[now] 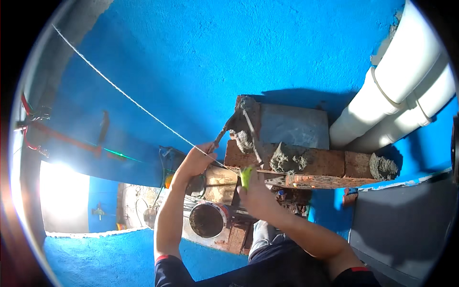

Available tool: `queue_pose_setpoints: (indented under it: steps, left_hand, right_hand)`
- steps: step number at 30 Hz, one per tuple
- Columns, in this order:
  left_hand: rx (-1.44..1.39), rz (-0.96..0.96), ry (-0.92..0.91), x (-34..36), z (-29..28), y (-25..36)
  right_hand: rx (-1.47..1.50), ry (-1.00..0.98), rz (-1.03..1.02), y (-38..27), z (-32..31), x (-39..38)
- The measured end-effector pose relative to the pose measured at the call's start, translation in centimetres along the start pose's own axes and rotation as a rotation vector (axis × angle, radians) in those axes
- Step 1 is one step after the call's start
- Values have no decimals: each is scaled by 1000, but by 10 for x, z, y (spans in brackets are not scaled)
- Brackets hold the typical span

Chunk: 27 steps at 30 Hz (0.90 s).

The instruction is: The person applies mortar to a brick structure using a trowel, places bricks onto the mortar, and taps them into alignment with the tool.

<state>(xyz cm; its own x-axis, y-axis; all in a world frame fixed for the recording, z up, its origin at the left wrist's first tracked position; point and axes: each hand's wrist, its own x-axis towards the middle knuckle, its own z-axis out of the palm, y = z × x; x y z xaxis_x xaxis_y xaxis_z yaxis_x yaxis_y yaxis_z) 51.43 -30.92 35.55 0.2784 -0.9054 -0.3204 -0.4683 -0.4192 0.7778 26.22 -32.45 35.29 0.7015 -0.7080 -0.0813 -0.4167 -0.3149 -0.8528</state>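
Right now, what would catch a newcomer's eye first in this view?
The bright blue wall fills most of the view, crossed by a taut white string. In the middle, a row of red bricks carries grey lumps of mortar, where the left hand and the right hand grip tools. Two fat white pipes run down the upper right.

A big blue wall (201,52) fills most of the view. Two fat white pipes (406,81) run side by side across the top right corner. A thin white string (119,91) is stretched tight across the wall. A round bucket (208,219) sits down low. Bright light (62,191) shines through an opening on the left.
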Motion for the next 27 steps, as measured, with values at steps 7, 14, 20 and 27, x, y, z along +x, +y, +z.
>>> queue_pose_setpoints:
  steps: [7,14,20,27]
  left_hand:
    - [-99,-76,30,-19,8,3]
    - [-274,-27,71,-39,11,3]
    - [-545,-1,240,-63,11,-21]
    - [-1122,-50,438,-157,84,-29]
  right_hand:
    - [1,-23,37,3,-9,-34]
    - [-4,56,-6,9,-39,-44]
    - [-28,207,-184,31,-82,-53]
    - [35,38,-189,62,-114,-78]
